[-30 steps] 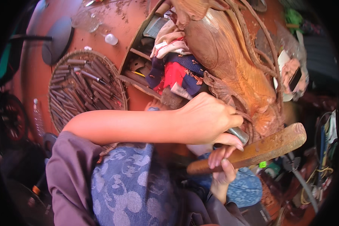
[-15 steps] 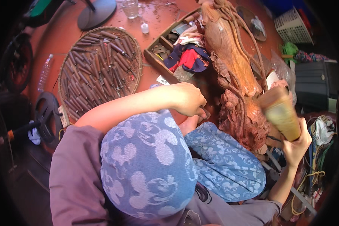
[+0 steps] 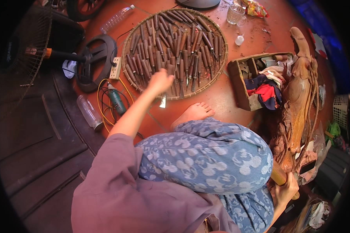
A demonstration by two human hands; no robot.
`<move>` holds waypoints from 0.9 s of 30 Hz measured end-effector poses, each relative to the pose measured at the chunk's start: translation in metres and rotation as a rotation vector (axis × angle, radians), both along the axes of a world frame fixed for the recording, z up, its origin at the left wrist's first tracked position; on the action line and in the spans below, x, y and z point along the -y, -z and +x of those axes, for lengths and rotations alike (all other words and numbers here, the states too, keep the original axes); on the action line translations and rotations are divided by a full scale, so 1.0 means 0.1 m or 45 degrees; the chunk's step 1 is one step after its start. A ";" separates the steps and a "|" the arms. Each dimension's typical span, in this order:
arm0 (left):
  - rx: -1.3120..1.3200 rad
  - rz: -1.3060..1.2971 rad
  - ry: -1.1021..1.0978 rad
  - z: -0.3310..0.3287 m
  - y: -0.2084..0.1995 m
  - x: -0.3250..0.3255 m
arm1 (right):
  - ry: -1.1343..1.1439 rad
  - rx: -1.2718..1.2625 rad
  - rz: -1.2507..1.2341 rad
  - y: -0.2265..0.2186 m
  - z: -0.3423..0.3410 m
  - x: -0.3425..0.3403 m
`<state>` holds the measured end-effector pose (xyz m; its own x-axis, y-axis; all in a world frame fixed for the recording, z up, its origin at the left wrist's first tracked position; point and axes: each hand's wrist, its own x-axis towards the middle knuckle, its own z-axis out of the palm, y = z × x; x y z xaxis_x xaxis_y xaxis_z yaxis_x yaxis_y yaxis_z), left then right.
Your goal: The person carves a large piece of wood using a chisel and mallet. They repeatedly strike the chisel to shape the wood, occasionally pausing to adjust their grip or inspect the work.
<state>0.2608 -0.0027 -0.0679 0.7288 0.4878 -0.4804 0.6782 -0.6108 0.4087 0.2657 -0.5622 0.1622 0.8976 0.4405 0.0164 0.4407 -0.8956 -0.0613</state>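
My left hand (image 3: 160,82) is closed around a wood chisel at the near edge of a round woven tray (image 3: 127,73). The chisel's brown handle (image 3: 170,69) stands out above my fingers, and its broad, bright blade (image 3: 163,101) shows below them. Several dark-handled carving chisels (image 3: 158,45) lie close together in the tray. Low at the right, my right hand (image 3: 286,189) grips a wooden mallet (image 3: 278,174), partly hidden behind my knee. Beyond that hand rises a reddish-brown wood carving (image 3: 298,103) with a smooth long body and twisted stems.
A wooden box (image 3: 238,86) with cloths sits beside the carving. Left of my arm are a green power tool (image 3: 116,99), a power strip (image 3: 115,68), a clear bottle (image 3: 88,112) and a fan (image 3: 29,50). A glass mug (image 3: 235,14) stands at the back.
The view has swung left. My left hand has gone from beside the carving to the chisel tray. My right hand has lowered the mallet from its raised position to beside my knee.
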 end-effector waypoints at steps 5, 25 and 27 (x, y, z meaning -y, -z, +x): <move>0.113 -0.123 -0.238 0.17 0.15 -0.58 | 0.047 -0.160 -0.105 0.02 -0.02 0.08; 0.064 0.442 -0.018 0.53 0.63 0.52 | 0.107 -0.230 -0.158 -0.14 -0.14 0.03; -0.081 0.203 -0.013 0.59 0.41 0.51 | 0.126 -0.171 -0.146 -0.14 -0.18 0.08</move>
